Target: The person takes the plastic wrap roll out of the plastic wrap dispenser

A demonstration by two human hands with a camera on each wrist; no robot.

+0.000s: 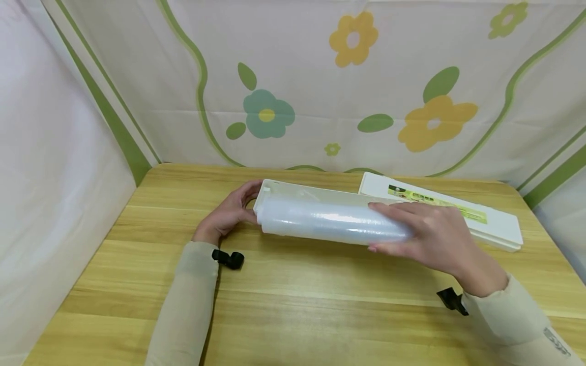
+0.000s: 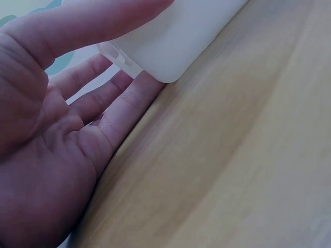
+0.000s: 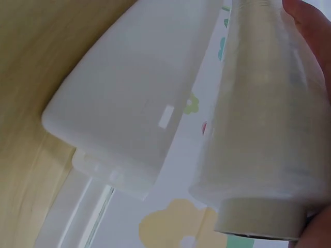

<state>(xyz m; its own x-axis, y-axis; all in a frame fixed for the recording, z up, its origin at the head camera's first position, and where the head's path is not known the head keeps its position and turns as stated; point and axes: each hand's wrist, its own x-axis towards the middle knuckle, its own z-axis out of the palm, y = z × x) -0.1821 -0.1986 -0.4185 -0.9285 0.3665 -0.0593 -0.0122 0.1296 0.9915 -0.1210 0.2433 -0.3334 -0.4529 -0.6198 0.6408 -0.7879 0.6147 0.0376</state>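
A thick roll of cling film (image 1: 329,221) lies lengthwise at the open front of a white dispenser box (image 1: 316,192). My right hand (image 1: 435,234) grips the roll near its right end, thumb on the near side and fingers over the top. In the right wrist view the roll's cardboard core (image 3: 261,219) sticks out, and a gap separates the roll's right end from the box (image 3: 129,88). At the box's left end, my left hand (image 1: 231,211) holds it between thumb and fingers; its fingertips are partly hidden behind the box.
Behind my right hand, a long white lid (image 1: 501,223) with a green and yellow label lies slanted on the wooden table (image 1: 293,315). A flowered cloth (image 1: 316,91) hangs along the table's back edge, and pale cloth hangs at both sides.
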